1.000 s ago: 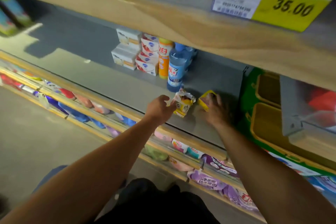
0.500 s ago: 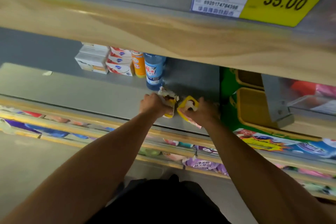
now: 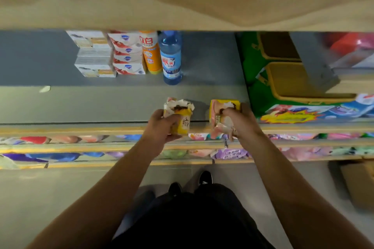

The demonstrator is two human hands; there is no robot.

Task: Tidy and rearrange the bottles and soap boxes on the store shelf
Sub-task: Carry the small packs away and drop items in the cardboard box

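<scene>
My left hand [image 3: 160, 127] grips a yellow and white soap pack [image 3: 179, 116] at the front edge of the grey shelf [image 3: 101, 103]. A second yellow soap pack [image 3: 221, 113] is held in my right hand [image 3: 240, 122], just to the right of the first. At the back of the shelf stand a blue bottle [image 3: 171, 58] and an orange bottle [image 3: 150, 52], side by side. Left of them are a stack of red and white soap boxes [image 3: 127, 54] and a stack of white soap boxes [image 3: 93, 54].
A green carton with yellow tubs [image 3: 283, 75] borders the shelf on the right. A wooden shelf board [image 3: 182, 2] hangs close overhead. Lower shelves [image 3: 81, 147] hold colourful packets. A brown cardboard box [image 3: 358, 184] sits on the floor at right.
Both hands drew the two soap packs from deeper on the shelf toward its front edge. The view tilted down, so the floor and my feet now show.
</scene>
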